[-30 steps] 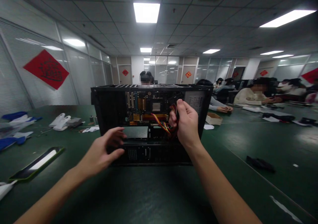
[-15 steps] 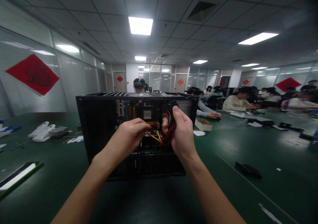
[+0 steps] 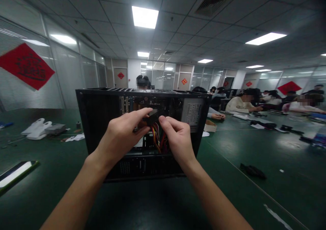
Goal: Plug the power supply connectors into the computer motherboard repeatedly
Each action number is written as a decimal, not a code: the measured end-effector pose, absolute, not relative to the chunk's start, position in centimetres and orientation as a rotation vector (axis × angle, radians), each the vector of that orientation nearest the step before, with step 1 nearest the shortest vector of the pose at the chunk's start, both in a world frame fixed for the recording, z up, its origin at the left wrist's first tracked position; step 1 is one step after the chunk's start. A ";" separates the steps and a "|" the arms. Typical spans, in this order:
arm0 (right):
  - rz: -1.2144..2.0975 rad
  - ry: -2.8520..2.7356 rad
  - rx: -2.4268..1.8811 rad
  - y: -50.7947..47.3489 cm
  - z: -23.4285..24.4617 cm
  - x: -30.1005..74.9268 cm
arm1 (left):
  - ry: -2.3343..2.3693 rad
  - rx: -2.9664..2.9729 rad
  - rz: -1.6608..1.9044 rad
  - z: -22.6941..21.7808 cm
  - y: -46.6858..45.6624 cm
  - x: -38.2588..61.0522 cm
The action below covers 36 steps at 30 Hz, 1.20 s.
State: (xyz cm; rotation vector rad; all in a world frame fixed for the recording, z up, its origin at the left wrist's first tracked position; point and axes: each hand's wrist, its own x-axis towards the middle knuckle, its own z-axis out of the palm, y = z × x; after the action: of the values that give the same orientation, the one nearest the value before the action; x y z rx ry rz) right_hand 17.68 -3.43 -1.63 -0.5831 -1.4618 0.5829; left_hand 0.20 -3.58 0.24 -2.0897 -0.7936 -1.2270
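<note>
Green tabletop (image 3: 152, 202), smooth and glossy, extending in front of the computer case (image 3: 163, 170) and to both sides of it.

Left hand (image 3: 129, 128), before the case: thumb and fingers curved about the near end of the connector; we cannot tell whether they press on it.

Right hand (image 3: 177, 135), before the case: thumb and fingers pinched on the connector's other end.

Black connector (image 3: 155, 116), one, between the hands at the case's open side. We judge it light, stiff and fairly tough, best taken by its hard plastic flanks.

Wire bundle (image 3: 156, 136), multicoloured, hanging below the connector within the case. Probably springy; we would not pull by it.

Circuit board (image 3: 159, 102), inside the case behind the hands; likely fragile, so we would keep knuckles off it.

Power supply (image 3: 192, 112), labelled, in the case's right end.

Case itself: on its long side, likely heavy, steadied best by its frame.

White bag (image 3: 38, 129), left of the case.

Open box (image 3: 210, 127), just right of the case.

Seated person (image 3: 236, 104), pale top, well beyond the case to its right.
</note>
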 end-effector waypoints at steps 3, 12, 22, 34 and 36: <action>0.525 -1.481 -0.595 -3.3 -1.8 17.4 | -0.756 -2.051 -1.158 0.2 -3.4 0.2; -0.292 -1.837 -0.543 0.8 -3.8 19.5 | -0.672 -2.016 -1.078 -0.9 -1.3 -0.1; -0.259 -2.164 -1.224 7.4 -9.0 19.7 | -1.092 -2.519 -0.712 -6.3 5.9 -0.6; -0.052 -2.157 -1.268 8.3 -9.9 20.6 | -1.346 -2.505 -0.263 -7.2 9.4 -0.1; -0.048 -2.171 -1.284 8.2 -9.8 20.6 | -1.358 -2.489 -0.247 -7.6 9.4 0.0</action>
State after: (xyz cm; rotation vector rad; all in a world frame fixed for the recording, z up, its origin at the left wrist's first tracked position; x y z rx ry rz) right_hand 20.63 8.18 -9.83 -1.2843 -2.1713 -0.0476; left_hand -0.02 9.41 -7.56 -2.4893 -1.3576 -0.2467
